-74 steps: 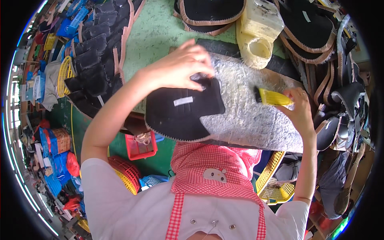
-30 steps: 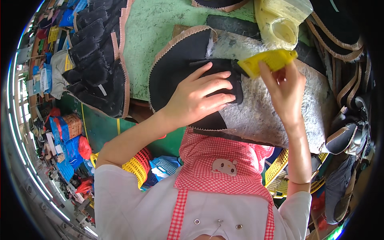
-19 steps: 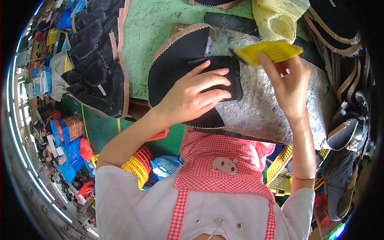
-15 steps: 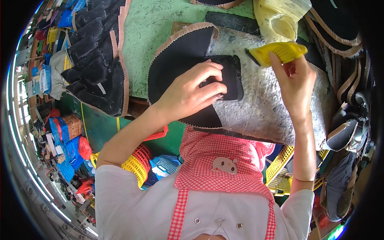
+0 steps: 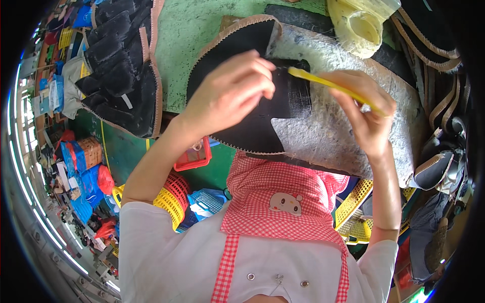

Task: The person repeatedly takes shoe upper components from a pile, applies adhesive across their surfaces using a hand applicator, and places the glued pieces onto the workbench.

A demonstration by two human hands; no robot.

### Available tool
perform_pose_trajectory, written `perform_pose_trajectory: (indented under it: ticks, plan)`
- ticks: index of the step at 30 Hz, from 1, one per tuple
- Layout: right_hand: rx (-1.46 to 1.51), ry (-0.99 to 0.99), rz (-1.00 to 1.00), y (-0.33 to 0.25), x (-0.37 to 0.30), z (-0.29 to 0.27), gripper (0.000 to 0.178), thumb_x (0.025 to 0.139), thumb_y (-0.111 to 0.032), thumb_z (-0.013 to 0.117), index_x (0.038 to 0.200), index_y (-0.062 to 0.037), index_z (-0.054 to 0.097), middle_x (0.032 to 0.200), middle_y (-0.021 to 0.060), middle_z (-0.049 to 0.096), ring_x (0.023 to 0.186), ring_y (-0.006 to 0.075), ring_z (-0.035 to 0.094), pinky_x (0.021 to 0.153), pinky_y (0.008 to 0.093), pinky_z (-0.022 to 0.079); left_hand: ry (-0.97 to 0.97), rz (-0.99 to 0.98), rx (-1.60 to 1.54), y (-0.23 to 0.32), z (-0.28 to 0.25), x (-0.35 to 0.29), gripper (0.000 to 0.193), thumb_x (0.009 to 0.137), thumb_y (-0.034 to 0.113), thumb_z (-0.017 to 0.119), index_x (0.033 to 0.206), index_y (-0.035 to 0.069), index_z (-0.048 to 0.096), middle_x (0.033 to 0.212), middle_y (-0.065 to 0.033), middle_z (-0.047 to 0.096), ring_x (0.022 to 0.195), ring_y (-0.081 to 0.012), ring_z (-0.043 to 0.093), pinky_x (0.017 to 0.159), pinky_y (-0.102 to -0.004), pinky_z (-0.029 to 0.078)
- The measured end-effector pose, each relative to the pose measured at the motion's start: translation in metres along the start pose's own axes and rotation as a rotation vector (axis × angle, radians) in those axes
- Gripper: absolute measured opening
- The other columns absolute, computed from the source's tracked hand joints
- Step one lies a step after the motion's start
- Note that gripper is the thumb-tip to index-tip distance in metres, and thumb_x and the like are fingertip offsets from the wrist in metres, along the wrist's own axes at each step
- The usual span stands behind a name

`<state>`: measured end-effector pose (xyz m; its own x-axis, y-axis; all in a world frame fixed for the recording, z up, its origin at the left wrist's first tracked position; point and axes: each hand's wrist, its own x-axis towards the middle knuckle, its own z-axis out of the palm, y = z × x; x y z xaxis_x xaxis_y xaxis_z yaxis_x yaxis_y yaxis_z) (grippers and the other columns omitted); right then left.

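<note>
A black sheet with a stitched tan edge [image 5: 242, 121] lies across a worn grey-white board [image 5: 343, 141]. Its squarish black end [image 5: 298, 96] extends over the board and looks glossy and streaked. My left hand [image 5: 232, 88] hovers above the sheet, slightly blurred, its fingers loosely bent and apart with nothing visible in them. Gripped in my right hand [image 5: 366, 108] is a flat yellow plastic brush [image 5: 336, 90], seen edge-on, its tip over the squarish end. The right thumb and fingers wrap round its rear part.
A crusted, pale-yellow translucent container [image 5: 365, 29] sits at the board's far edge. Overlapping black edged pieces [image 5: 118, 76] lie on the green table at left; more pieces [image 5: 444, 101] crowd the right. A red basket [image 5: 194, 155] and yellow baskets [image 5: 169, 209] are below the table edge.
My left hand has lifted off the black sheet and moved slightly left. My right hand has brought the yellow brush down and left, turning it edge-on. The squarish end is more exposed.
</note>
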<state>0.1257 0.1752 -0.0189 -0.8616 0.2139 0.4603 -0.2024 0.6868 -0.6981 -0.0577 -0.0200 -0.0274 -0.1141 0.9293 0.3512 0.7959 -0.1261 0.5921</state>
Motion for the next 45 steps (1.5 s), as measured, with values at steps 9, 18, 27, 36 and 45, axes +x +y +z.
perform_pose_trajectory:
  ticks: [9,18,27,36,45]
  plan:
    - [0.146,0.152,0.232,-0.003,0.0,-0.025,0.012,0.087,-0.011,0.067,0.097,-0.0041,0.07,0.074,0.0038,0.067,0.058,0.0163,0.059,0.055,0.0283,0.048,0.072,-0.551,0.238,-0.023,-0.027,-0.039,0.065,0.079,0.035,0.075,0.131,0.009,0.045,0.12,-0.0176,0.057,0.104,-0.0356,0.057,0.087,-0.0409,0.047]
    - [-0.118,0.672,0.671,0.038,0.039,-0.066,0.026,0.089,-0.021,0.068,0.071,-0.006,0.057,0.058,-0.005,0.045,0.049,0.0014,0.034,0.045,0.0203,0.022,0.139,-1.34,-0.689,-0.032,-0.076,-0.071,0.035,0.089,0.038,0.063,0.108,0.009,0.057,0.083,0.0002,0.055,0.066,-0.0086,0.059,0.055,-0.0227,0.049]
    - [-0.366,0.17,0.556,-0.023,0.071,0.065,0.032,0.086,-0.027,0.071,0.073,0.0022,0.065,0.051,0.0095,0.052,0.042,0.0111,0.044,0.042,0.0291,0.037,0.24,-1.086,-1.036,-0.05,-0.055,-0.096,0.02,0.092,0.028,0.062,0.092,0.012,0.051,0.08,0.0042,0.057,0.07,-0.0057,0.058,0.061,-0.0223,0.048]
    - [-0.195,-0.045,0.118,-0.051,0.071,0.116,0.016,0.086,-0.01,0.063,0.102,-0.005,0.067,0.081,0.0116,0.067,0.063,0.0268,0.064,0.057,0.0331,0.05,0.304,-1.087,-1.07,-0.051,-0.043,-0.098,0.013,0.097,0.026,0.055,0.097,0.014,0.052,0.08,0.0078,0.053,0.07,-0.0018,0.055,0.06,-0.0207,0.047]
    - [0.149,-0.891,0.204,-0.073,0.063,0.028,0.024,0.073,-0.001,0.067,0.095,-0.0077,0.073,0.088,0.0088,0.072,0.076,0.0238,0.071,0.066,0.0317,0.056,0.321,-0.948,-1.074,-0.057,-0.036,-0.107,0.014,0.098,0.024,0.053,0.1,0.01,0.052,0.086,0.0029,0.061,0.075,-0.0051,0.06,0.065,-0.0215,0.05]
